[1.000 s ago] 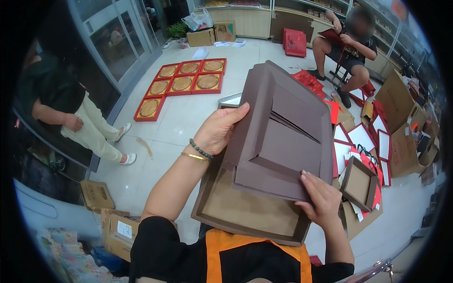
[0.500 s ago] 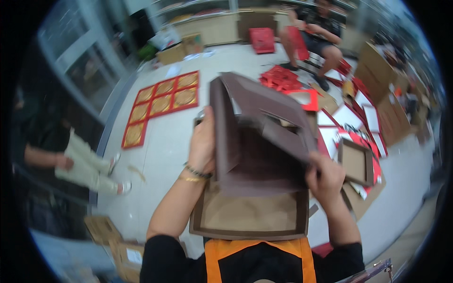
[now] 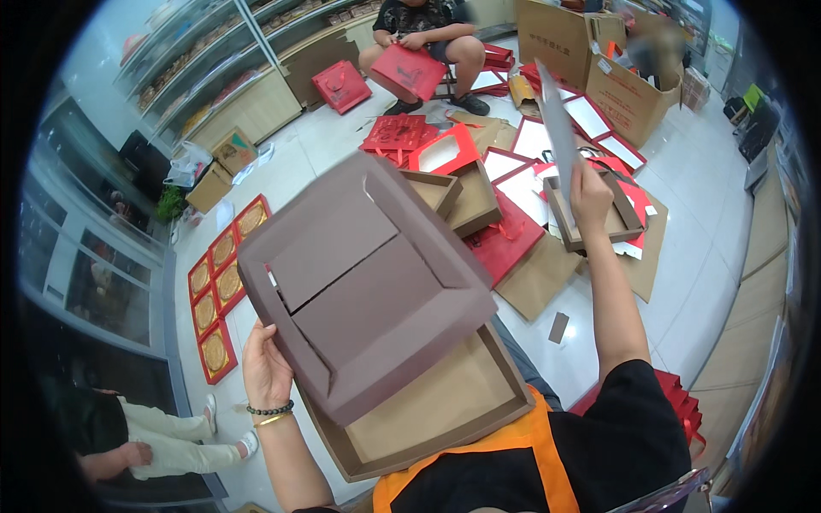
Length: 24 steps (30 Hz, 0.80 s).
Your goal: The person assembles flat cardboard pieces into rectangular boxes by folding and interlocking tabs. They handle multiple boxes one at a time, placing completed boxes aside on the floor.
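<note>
My left hand (image 3: 267, 369) grips the lower left edge of a dark brown cardboard box lid (image 3: 368, 316), tilted in front of me. Cut lines and a slit show on its sunken middle. Beneath it, an open brown cardboard box base (image 3: 445, 406) with a tan inside rests against my lap, partly covered by the lid. Out to the right, my raised right hand (image 3: 590, 201) pinches a thin flat panel (image 3: 558, 128), seen nearly edge-on and clear of the lid.
Brown box trays (image 3: 479, 201), red gift bags (image 3: 513, 239) and white-and-red boards cover the floor ahead. Several red-framed gold panels (image 3: 229, 282) lie at left. Large cartons (image 3: 629, 98) stand at far right. One person (image 3: 419, 34) sits ahead with a red bag; another (image 3: 162, 436) stands at left.
My right hand has left the lid and swung out to the right with the flat panel. The lid, now in my left hand alone, has turned and tilted. The view has swung right.
</note>
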Each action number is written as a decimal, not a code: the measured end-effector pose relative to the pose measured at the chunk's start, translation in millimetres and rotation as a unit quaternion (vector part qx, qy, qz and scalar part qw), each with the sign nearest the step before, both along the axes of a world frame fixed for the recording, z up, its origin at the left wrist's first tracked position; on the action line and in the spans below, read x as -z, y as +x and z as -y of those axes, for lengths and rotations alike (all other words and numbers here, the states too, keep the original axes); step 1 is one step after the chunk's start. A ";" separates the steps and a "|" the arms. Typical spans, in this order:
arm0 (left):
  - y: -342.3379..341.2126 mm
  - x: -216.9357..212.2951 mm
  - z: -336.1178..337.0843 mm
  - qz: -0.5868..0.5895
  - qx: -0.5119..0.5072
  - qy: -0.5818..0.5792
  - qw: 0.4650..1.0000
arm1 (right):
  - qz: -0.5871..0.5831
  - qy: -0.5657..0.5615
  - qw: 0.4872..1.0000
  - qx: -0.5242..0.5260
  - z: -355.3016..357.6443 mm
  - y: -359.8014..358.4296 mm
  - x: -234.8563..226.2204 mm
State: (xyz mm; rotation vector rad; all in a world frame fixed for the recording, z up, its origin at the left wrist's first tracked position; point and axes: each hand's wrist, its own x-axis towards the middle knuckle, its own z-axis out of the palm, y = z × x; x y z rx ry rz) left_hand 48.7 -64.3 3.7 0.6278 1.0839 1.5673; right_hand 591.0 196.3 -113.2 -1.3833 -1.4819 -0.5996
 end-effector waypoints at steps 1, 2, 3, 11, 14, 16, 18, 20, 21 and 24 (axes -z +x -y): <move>-3.5 0.6 3.2 0.010 -0.005 0.002 1.000 | 0.065 0.017 0.998 0.001 -2.6 -1.0 13.4; 0.1 0.9 2.3 -0.047 -0.035 -0.017 0.998 | 0.134 -0.053 0.989 0.038 -1.9 0.2 30.7; 9.5 -2.9 -3.2 -0.071 -0.047 -0.026 0.996 | 0.191 -0.091 0.976 0.046 -7.0 16.4 58.5; 41.9 -23.9 2.3 -0.172 -0.061 -0.006 0.983 | -0.420 -0.471 0.646 -0.430 52.3 -95.2 -39.0; 46.6 -22.5 5.8 -0.178 -0.053 0.003 0.983 | -0.297 -0.417 0.667 -0.541 97.0 -155.2 -119.9; 49.4 -17.8 6.8 -0.189 -0.071 0.046 0.978 | -0.217 -0.356 0.721 -0.553 113.4 -190.0 -140.2; 49.5 -32.7 15.3 -0.178 -0.054 0.071 0.980 | -0.305 -0.388 0.671 -0.554 126.3 -198.3 -150.8; 37.0 -29.9 29.0 -0.146 -0.029 0.056 0.987 | -0.374 -0.396 0.625 -0.560 143.4 -208.2 -161.0; 33.9 -26.1 32.2 -0.134 -0.035 0.071 0.988 | -0.393 -0.398 0.591 -0.582 148.5 -211.9 -166.8; 31.1 -23.5 38.2 -0.098 -0.042 0.078 0.991 | -0.426 -0.422 0.496 -0.628 167.0 -215.0 -161.6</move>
